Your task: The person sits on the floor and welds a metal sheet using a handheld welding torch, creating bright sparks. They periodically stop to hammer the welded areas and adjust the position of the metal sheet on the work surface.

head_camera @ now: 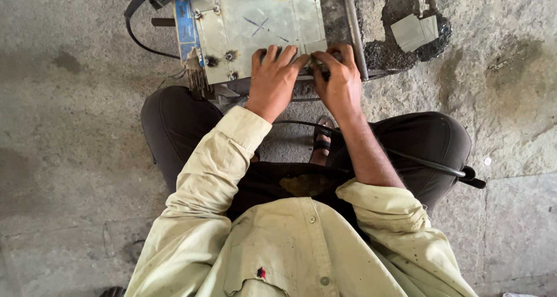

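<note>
A grey sheet-metal panel (pixel 261 24), scratched and spotted with burn marks around its bolts, is seen lying flat on a low frame on the concrete floor (pixel 69 129), directly ahead of the seated person's knees. The left hand (pixel 272 79) is spread palm-down on the near edge of the panel, fingers splayed and pressing rather than closed around anything. The right hand (pixel 339 79) is set just beside it, touching it at the fingertips, its fingers curled at the panel's near right corner; whether something small is pinched there cannot be told, since the fingers hide the spot. The panel is judged to be stiff and fairly heavy for its thinness, unlikely to bend under the palms but liable to have sharp cut edges and rough weld spatter, so it is best held by flat pressure on the face or by a grip along the near edge, away from the corners and the bolt heads (pixel 231 56). Its surface looks dull and dry, not slippery. A round steel bar (pixel 353 30) is seen running along the right side of the panel, and a blue-edged part (pixel 185 24) with a black cable (pixel 134 33) is seen at the left. A second black cable (pixel 418 160) is laid across the person's lap, and a pale scrap of card (pixel 413 31) lies in a dark hollow of the floor, well apart from the hands.
</note>
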